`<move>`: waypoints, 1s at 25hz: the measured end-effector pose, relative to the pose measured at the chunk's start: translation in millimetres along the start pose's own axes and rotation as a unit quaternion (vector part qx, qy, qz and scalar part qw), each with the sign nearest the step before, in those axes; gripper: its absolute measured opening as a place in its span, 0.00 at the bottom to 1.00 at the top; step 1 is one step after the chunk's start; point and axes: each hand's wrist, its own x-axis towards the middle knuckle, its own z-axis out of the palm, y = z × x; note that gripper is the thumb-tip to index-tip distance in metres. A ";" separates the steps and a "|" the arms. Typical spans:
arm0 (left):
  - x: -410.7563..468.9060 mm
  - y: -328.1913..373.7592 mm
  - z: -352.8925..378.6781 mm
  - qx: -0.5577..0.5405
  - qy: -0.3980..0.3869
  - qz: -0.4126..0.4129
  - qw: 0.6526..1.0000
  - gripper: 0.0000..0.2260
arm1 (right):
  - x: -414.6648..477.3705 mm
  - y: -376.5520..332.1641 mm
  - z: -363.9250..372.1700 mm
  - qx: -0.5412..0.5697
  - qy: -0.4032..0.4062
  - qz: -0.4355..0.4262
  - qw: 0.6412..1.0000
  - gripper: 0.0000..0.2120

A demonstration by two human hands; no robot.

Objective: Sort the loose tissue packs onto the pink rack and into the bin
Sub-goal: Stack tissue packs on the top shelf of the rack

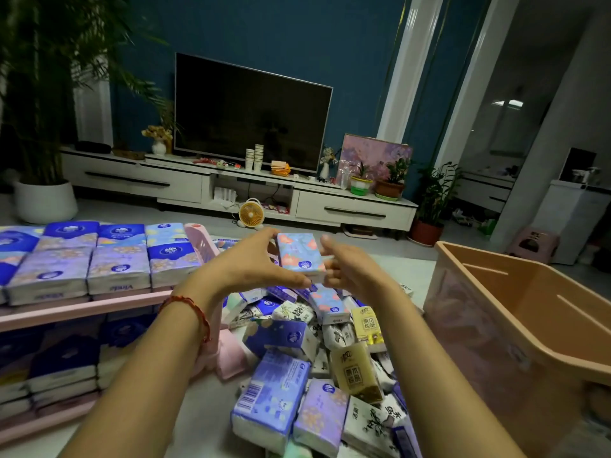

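Above the heap of loose packs (pixel 317 368), both hands hold one floral tissue pack (pixel 299 254) between them, lifted clear of the heap. Left hand (pixel 251 262) grip: closed on the pack, thumb under its lower left corner, fingers over the top edge. Right hand (pixel 347 269) grip: curled fingers pressed to the pack's right edge, index raised; its thumb is hidden. The pack stands tilted, pink-and-blue face to the camera. Red string bracelet (pixel 195 312) on the left wrist.

Heap sits directly below the hands on a pale surface: purple, blue, yellow and white-with-black-print packs, jumbled and overlapping.

Pink rack (pixel 82 307) just left of the heap, its end post behind the left forearm. Top shelf carries neat rows of purple and blue packs lying side by side; lower shelf holds stacks of dark blue packs.

Bin (pixel 479 325), peach-coloured with see-through walls, stands at the right, close beside the heap, open top up.

Background: television (pixel 251 110) on a white cabinet (pixel 132 175) against a blue wall, small orange fan (pixel 250 213) on the floor below it, large potted plant (pixel 46 200) at far left.
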 end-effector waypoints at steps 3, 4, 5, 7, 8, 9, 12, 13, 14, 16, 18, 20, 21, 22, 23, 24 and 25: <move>-1.2 0.5 -12.9 -0.015 0.061 0.011 0.998 0.27 | 14.5 37.6 -3.4 -0.458 0.067 0.037 0.886 0.23; -2.6 1.0 -18.8 -0.018 0.076 0.014 0.997 0.27 | 15.3 45.3 -3.0 -0.519 0.037 0.077 0.851 0.24; -4.7 1.5 -25.5 -0.018 0.088 0.015 0.996 0.28 | 16.8 49.8 -1.2 -0.535 0.016 0.102 0.839 0.24; -8.0 -1.4 -39.0 -0.012 0.109 0.009 0.994 0.31 | 16.2 49.7 4.9 -0.526 0.015 0.087 0.846 0.17; -11.0 -2.3 -45.6 -0.004 0.120 0.004 0.993 0.30 | 12.7 46.6 9.1 -0.521 0.026 0.064 0.851 0.10; -15.1 -2.2 -52.2 0.002 0.130 0.000 0.991 0.28 | 9.5 41.8 11.9 -0.509 0.044 0.050 0.858 0.08; -31.9 -10.7 -83.4 0.020 0.157 -0.024 0.987 0.17 | 0.2 5.5 20.8 -0.451 0.140 0.003 0.882 0.11; -39.1 -15.1 -96.4 0.022 0.169 -0.036 0.985 0.16 | -3.9 -13.0 27.0 -0.398 0.165 -0.032 0.902 0.13; -46.7 -20.8 -110.9 0.021 0.189 -0.048 0.981 0.17 | -7.2 -33.2 35.4 -0.333 0.176 -0.074 0.924 0.15; -63.2 -32.3 -140.4 0.030 0.235 -0.058 0.970 0.24 | -9.5 -69.9 61.3 -0.211 0.151 -0.167 0.951 0.17; -81.1 -46.7 -166.8 0.024 0.272 -0.075 0.959 0.25 | -12.6 -95.5 103.8 -0.149 0.090 -0.226 0.958 0.15; -94.9 -63.7 -186.9 0.022 0.295 -0.078 0.952 0.16 | -13.1 -105.3 151.5 -0.137 0.025 -0.254 0.957 0.13; -100.3 -72.7 -195.3 0.028 0.309 -0.074 0.948 0.15 | -12.3 -106.9 175.9 -0.147 0.001 -0.261 0.954 0.13; -104.6 -81.3 -202.0 0.022 0.319 -0.071 0.945 0.16 | -11.1 -106.9 197.4 -0.167 -0.016 -0.266 0.949 0.13; -107.5 -89.2 -205.8 0.013 0.332 -0.075 0.940 0.16 | -9.7 -105.6 215.9 -0.188 -0.032 -0.269 0.944 0.14; -110.1 -95.8 -209.2 0.005 0.334 -0.076 0.940 0.16 | -6.9 -103.9 231.8 -0.210 -0.041 -0.272 0.938 0.15; -112.6 -101.5 -210.1 -0.001 0.325 -0.083 0.942 0.14 | -3.8 -101.1 244.2 -0.240 -0.040 -0.277 0.930 0.15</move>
